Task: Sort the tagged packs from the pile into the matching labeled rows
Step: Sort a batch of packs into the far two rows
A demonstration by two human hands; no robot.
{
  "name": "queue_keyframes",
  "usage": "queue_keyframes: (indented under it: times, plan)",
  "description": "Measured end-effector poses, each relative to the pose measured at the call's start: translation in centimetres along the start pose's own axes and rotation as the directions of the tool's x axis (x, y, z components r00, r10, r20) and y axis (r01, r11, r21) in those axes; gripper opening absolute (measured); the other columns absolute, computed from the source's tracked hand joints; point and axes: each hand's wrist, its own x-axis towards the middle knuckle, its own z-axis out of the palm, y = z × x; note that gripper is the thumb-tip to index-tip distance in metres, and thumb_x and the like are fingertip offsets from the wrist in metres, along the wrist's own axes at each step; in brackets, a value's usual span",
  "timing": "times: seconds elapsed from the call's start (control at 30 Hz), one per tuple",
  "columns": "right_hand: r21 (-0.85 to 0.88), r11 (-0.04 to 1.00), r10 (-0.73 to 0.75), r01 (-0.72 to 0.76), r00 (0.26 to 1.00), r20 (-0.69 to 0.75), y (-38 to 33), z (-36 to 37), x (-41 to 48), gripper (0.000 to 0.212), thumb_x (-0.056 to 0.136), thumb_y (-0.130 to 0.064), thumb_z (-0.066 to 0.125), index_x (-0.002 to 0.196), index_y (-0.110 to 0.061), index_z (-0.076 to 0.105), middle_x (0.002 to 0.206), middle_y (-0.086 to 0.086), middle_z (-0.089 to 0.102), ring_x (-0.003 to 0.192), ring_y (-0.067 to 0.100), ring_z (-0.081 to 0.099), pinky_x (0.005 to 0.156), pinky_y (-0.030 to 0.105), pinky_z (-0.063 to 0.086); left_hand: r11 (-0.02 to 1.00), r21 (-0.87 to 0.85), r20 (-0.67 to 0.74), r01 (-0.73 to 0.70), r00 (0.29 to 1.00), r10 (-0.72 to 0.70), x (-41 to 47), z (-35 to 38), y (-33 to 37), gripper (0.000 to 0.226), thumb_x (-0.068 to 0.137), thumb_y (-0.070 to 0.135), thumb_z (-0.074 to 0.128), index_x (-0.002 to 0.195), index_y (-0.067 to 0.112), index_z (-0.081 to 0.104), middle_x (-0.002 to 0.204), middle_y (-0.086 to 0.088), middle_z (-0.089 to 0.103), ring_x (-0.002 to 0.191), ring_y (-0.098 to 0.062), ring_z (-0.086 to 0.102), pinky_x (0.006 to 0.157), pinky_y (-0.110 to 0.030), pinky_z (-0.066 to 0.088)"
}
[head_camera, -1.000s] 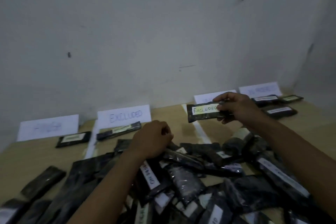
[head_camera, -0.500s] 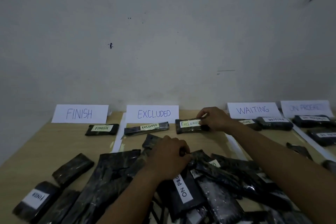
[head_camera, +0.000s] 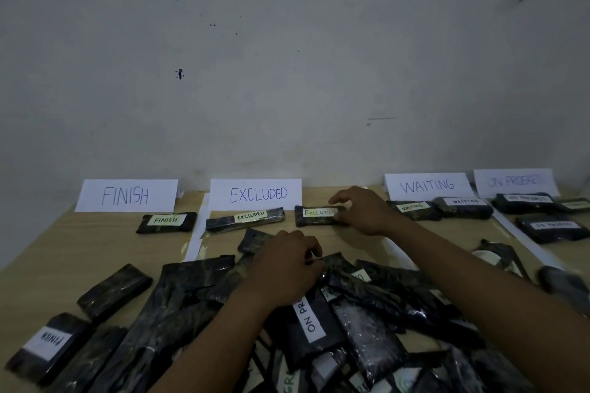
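Right hand (head_camera: 364, 212) rests fingers on the right end of a dark pack tagged EXCLUDED (head_camera: 316, 215), which lies flat on the table (head_camera: 64, 252) just right of another EXCLUDED pack (head_camera: 245, 218), below the EXCLUDED sign (head_camera: 257, 194). Left hand (head_camera: 287, 265), fingers curled, pinches a pack edge in the pile (head_camera: 351, 313).

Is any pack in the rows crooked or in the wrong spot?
None is in the wrong row. The first EXCLUDED pack lies a little tilted, while the one under the right hand sits straighter.
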Motion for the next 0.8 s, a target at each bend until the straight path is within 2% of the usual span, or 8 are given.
queue_keyframes:
  times: [0.13,0.23,0.37,0.5,0.57,0.63,0.73,0.8]
  plan:
    - [0.042,0.999,-0.031,0.034,0.997,-0.068,0.2,-2.8,-4.0,0.028,0.089,-0.024,0.066,0.116,-0.028,0.063,0.113,-0.004,0.060,0.089,0.006,0.056,0.074,0.019,0.040,0.999,-0.005,-0.044,-0.049,0.998,0.049,0.2,-0.8,1.5,0.024,0.091,0.042,0.052,0.110,0.031,0.060,0.100,0.010,0.052,0.092,-0.010,0.050,0.081,-0.033,0.047]
    - [0.104,0.994,-0.022,0.032,0.995,-0.095,1.2,-5.6,-8.3,0.020,0.091,-0.021,0.063,0.107,-0.033,0.065,0.099,-0.011,0.066,0.083,0.003,0.061,0.068,0.015,0.043,0.991,-0.009,-0.052,-0.130,0.990,0.129,0.7,-1.3,3.6,0.023,0.090,0.044,0.053,0.109,0.033,0.060,0.104,0.013,0.055,0.092,-0.007,0.050,0.079,-0.030,0.047]
    - [0.200,0.979,0.063,-0.026,0.981,-0.181,4.9,-8.7,-13.5,0.035,0.086,0.002,0.060,0.099,-0.029,0.069,0.088,-0.008,0.071,0.075,0.006,0.063,0.063,0.016,0.047,0.974,-0.035,0.058,-0.224,0.972,0.226,1.8,-0.4,7.2,0.025,0.091,0.044,0.054,0.111,0.032,0.060,0.104,0.012,0.058,0.094,-0.007,0.054,0.079,-0.030,0.049]
    - [0.024,0.983,0.182,-0.181,0.975,-0.129,10.1,-10.4,-16.4,0.051,0.085,0.005,0.057,0.111,-0.039,0.063,0.115,-0.014,0.063,0.100,0.010,0.059,0.073,0.021,0.044,0.963,-0.022,0.152,-0.268,0.951,0.268,3.3,2.1,10.3,0.026,0.093,0.041,0.052,0.114,0.028,0.060,0.109,0.007,0.056,0.099,-0.012,0.053,0.082,-0.031,0.047]
    - [-0.035,0.977,0.209,-0.211,0.976,-0.054,11.7,-10.4,-16.9,0.050,0.090,-0.001,0.057,0.131,-0.030,0.055,0.132,-0.009,0.050,0.122,0.013,0.049,0.087,0.018,0.037,0.966,-0.035,0.175,-0.256,0.950,0.258,3.8,3.4,11.0,0.026,0.093,0.041,0.051,0.114,0.027,0.060,0.110,0.005,0.055,0.102,-0.014,0.052,0.082,-0.032,0.046]
    - [-0.085,0.973,0.219,-0.215,0.975,0.043,12.5,-10.1,-17.0,0.058,0.090,-0.004,0.055,0.144,-0.023,0.041,0.139,-0.002,0.048,0.129,0.016,0.044,0.097,0.020,0.035,0.968,-0.038,0.190,-0.246,0.950,0.249,3.8,4.6,11.2,0.026,0.094,0.043,0.048,0.110,0.027,0.061,0.106,0.004,0.054,0.100,-0.015,0.051,0.080,-0.034,0.046]
    - [-0.285,0.936,0.240,-0.209,0.968,0.078,12.9,-9.7,-16.5,0.071,0.084,-0.021,0.057,0.149,-0.031,0.029,0.119,0.004,0.053,0.119,0.026,0.045,0.102,0.039,0.037,0.967,0.013,0.185,-0.255,0.951,0.248,3.4,5.8,10.7,0.030,0.096,0.046,0.041,0.108,0.028,0.062,0.100,0.004,0.052,0.096,-0.017,0.051,0.077,-0.035,0.046]
    - [-0.388,0.903,0.225,-0.183,0.972,0.066,12.6,-10.0,-16.2,0.066,0.074,-0.035,0.051,0.140,-0.035,0.044,0.100,-0.001,0.043,0.109,0.025,0.043,0.094,0.035,0.036,0.964,0.030,0.165,-0.264,0.953,0.256,3.3,6.1,10.4,0.031,0.097,0.046,0.038,0.110,0.029,0.061,0.100,0.005,0.053,0.094,-0.016,0.050,0.075,-0.033,0.044]
